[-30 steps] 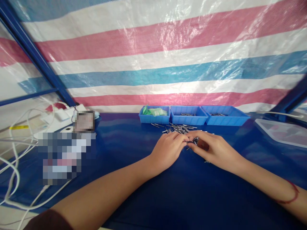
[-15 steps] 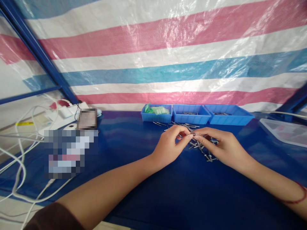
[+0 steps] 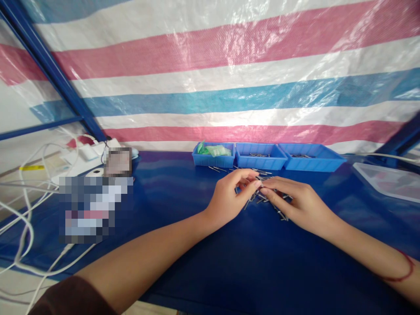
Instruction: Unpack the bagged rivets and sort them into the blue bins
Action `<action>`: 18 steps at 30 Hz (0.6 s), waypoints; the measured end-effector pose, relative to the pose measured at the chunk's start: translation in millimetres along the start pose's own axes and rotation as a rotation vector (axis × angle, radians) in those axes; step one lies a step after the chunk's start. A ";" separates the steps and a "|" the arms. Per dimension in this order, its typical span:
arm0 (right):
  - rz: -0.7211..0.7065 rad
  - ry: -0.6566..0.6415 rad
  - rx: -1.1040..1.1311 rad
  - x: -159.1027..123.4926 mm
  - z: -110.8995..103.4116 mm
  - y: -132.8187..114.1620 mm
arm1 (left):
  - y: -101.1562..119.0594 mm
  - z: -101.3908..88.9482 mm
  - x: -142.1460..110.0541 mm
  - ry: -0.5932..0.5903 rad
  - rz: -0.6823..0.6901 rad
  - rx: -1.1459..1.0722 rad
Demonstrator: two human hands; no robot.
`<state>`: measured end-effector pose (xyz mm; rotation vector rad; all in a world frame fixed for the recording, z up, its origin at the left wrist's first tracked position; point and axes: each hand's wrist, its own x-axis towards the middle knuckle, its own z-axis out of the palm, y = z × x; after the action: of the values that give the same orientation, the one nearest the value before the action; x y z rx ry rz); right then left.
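My left hand and my right hand meet fingertip to fingertip over a loose pile of blind rivets on the dark blue table. Thumb and index finger of the left are pinched together. The right thumb and fingers close in from the other side at the same spot. A slim metal rivet is between the fingertips, mostly hidden by them. Part of the pile lies under the right hand, where the fingers cover it. A few rivets lie apart, near the bins.
Behind the pile stand three blue bins: the left bin holds green plastic bags, the middle bin and right bin hold some rivets. A clear lid lies right. White cables and a power strip are left.
Both hands have shifted slightly left, the right one more, and its fingertips are closer to the left ones. The rivet between them shows less than before.
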<state>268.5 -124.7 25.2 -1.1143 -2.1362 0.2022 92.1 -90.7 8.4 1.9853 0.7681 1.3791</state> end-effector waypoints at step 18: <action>0.139 0.119 0.020 -0.2 -0.6 -1.0 | -0.1 -0.7 2.2 -0.052 -0.086 -0.020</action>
<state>268.4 -125.6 26.0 -1.2330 -1.9500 0.2150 92.0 -89.0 9.9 1.9421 0.8031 1.2765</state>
